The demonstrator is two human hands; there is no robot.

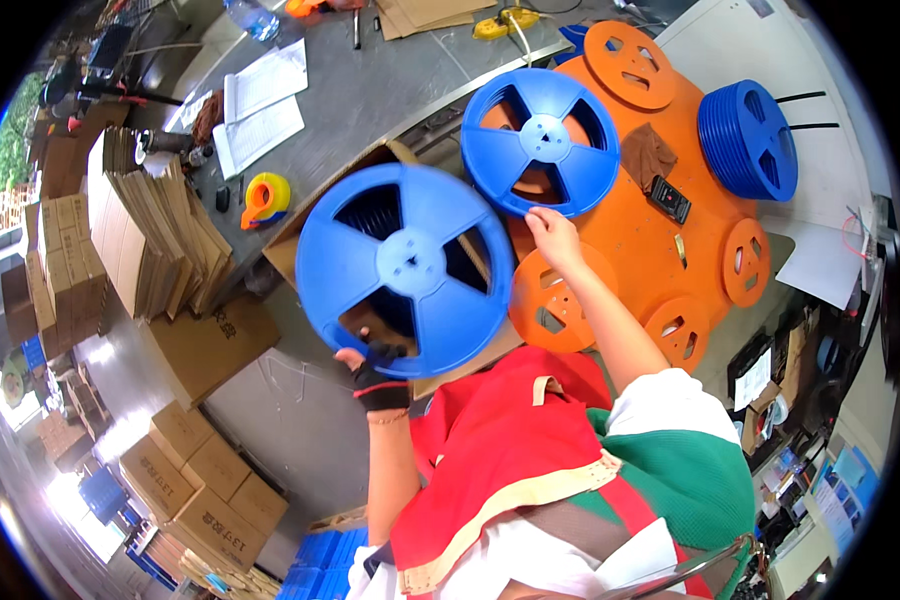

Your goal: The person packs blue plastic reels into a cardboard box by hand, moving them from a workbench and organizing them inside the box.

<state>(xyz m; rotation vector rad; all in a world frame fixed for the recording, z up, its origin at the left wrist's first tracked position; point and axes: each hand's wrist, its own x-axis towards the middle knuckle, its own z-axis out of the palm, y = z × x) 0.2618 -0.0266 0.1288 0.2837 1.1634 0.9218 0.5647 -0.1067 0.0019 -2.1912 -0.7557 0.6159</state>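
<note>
Reels fill my view: my left hand point(375, 375), in a dark fingerless glove, is closed on the lower rim of a big blue reel point(405, 270) and holds it up facing me, over an open cardboard box point(288, 250). My right hand point(553, 232) reaches forward, its fingers pinching the lower edge of a second blue reel point(540, 142), which lies on a pile of orange reels point(640, 225). I see a small black device point(670, 198) and a brown cloth point(647, 152) resting on that orange pile, and a stack of blue reels point(748, 140) just beyond it to the right. To the left, on the grey table point(370, 90), sit an orange tape dispenser point(265, 198) and white papers point(260, 105), with flat cardboard sheets point(140, 240) stacked nearby.
</note>
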